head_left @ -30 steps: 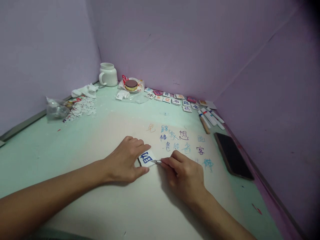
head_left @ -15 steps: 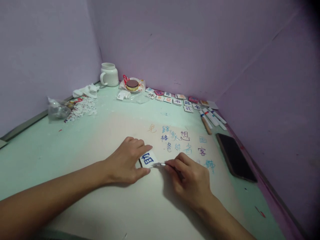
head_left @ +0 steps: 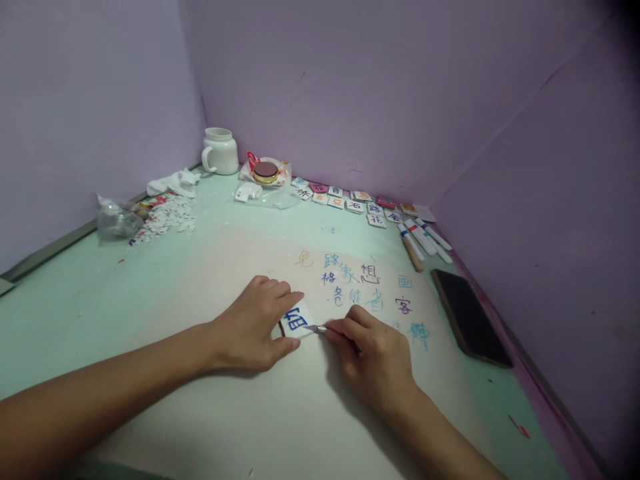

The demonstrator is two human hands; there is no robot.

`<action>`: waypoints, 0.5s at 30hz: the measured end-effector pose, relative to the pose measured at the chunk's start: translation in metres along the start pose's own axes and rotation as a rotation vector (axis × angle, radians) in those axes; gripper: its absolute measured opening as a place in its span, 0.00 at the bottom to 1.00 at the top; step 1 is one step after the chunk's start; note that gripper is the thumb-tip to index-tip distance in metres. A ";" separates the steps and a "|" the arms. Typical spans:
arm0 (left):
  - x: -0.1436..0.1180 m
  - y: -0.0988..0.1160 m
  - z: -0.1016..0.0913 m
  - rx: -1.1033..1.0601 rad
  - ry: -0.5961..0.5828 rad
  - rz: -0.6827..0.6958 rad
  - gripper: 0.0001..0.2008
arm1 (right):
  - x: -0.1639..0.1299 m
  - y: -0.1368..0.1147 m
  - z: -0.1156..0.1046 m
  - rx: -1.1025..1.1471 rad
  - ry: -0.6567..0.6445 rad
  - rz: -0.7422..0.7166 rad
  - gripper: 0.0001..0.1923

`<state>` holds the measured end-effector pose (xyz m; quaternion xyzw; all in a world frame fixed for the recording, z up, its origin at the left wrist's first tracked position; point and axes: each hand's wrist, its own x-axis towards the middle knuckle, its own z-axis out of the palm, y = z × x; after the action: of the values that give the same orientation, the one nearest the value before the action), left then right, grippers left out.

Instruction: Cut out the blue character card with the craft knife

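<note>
My left hand lies flat on the table and pins a small white tile with a blue character between thumb and forefinger. In my right hand I grip a thin craft knife; its metal tip touches the tile's right edge. Both hands rest on a pale mat with coloured characters written on it just beyond the hands.
A black phone lies to the right. White markers and a row of character tiles line the back wall. A white mug, a bag with a round tin and paper scraps sit at the back left.
Both hands have stayed on the tile. The knife tip has shifted slightly along the tile's right edge, and the view has drifted a little.
</note>
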<state>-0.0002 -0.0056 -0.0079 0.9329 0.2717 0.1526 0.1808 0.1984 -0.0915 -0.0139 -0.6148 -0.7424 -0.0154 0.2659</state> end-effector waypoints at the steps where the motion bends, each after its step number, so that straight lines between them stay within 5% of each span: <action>1: 0.000 0.000 0.000 -0.001 0.004 0.004 0.23 | 0.000 0.000 0.001 -0.012 0.015 -0.001 0.11; 7: 0.000 0.000 0.001 -0.009 0.011 -0.010 0.22 | 0.000 0.004 0.001 0.016 0.034 -0.057 0.11; 11: 0.000 0.000 0.002 -0.013 0.013 -0.040 0.23 | 0.002 0.012 -0.001 0.307 -0.049 -0.037 0.09; 15: 0.000 0.000 0.001 -0.036 0.013 -0.044 0.24 | 0.003 0.014 -0.003 0.464 0.068 0.005 0.08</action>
<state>0.0005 -0.0061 -0.0088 0.9221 0.2908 0.1595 0.1991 0.2121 -0.0867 -0.0144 -0.5382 -0.7150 0.1358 0.4250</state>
